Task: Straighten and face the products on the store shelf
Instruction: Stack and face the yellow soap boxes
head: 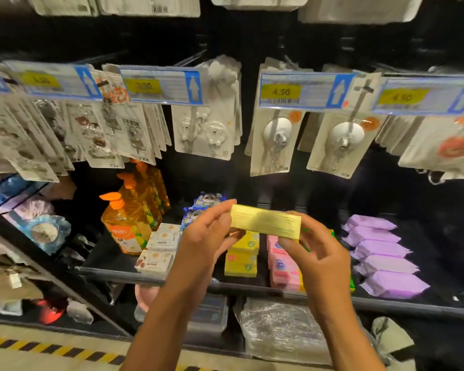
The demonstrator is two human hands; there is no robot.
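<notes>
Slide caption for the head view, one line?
Left hand and right hand hold a yellow box above the shelf, under hook packs.

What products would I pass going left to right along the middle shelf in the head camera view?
Orange pump bottles → white boxes → yellow boxes → pink packs → purple packs.

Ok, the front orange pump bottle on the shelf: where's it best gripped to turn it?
Probably round the neck of the bottle, under the pump, coming from the front and above: it stands upright, first in its row, with more bottles close behind and white boxes beside it.
</notes>
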